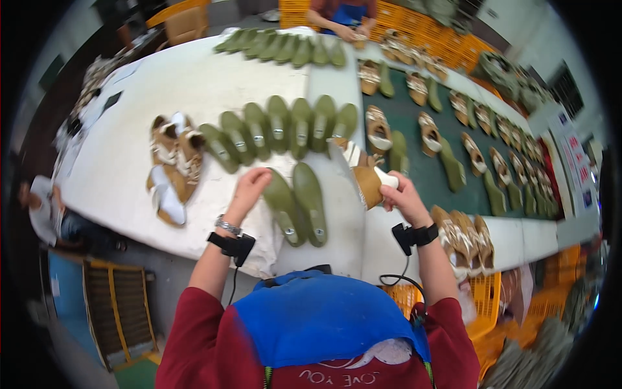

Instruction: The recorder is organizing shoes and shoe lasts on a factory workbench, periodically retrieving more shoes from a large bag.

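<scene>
I'm seeing left hand [249, 185] pinching green last [283, 206] at table's [129, 162] near edge; right hand [402, 191] gripping tan shoe [364, 178], fingers closed; row of lasts [278, 129] waiting unfitted

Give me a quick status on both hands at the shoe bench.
Left hand on a green shoe last, fingers curled over its top. Right hand gripping a tan shoe upper. Row of green lasts just beyond.
</scene>
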Demonstrator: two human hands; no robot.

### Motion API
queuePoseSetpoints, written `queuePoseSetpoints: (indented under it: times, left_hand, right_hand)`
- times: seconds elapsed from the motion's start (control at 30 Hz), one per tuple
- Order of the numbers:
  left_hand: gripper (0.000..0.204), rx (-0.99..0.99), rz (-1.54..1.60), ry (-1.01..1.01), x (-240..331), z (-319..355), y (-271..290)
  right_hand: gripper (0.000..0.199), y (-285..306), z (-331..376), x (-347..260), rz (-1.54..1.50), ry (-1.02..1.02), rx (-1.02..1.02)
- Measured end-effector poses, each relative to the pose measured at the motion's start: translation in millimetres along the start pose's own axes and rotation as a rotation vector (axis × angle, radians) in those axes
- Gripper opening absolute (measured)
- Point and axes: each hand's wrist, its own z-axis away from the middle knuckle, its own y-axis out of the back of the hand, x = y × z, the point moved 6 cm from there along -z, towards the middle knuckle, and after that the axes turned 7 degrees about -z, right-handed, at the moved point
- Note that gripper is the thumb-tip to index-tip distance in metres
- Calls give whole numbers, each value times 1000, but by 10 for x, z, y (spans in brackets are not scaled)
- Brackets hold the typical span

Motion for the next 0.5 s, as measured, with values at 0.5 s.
queuePoseSetpoints:
  times: [0.5]
  left_hand:
    - [64, 937, -814, 134, -1161, 1019, 2152]
  right_hand:
    - [28, -110, -2144, 408, 632, 73, -146]
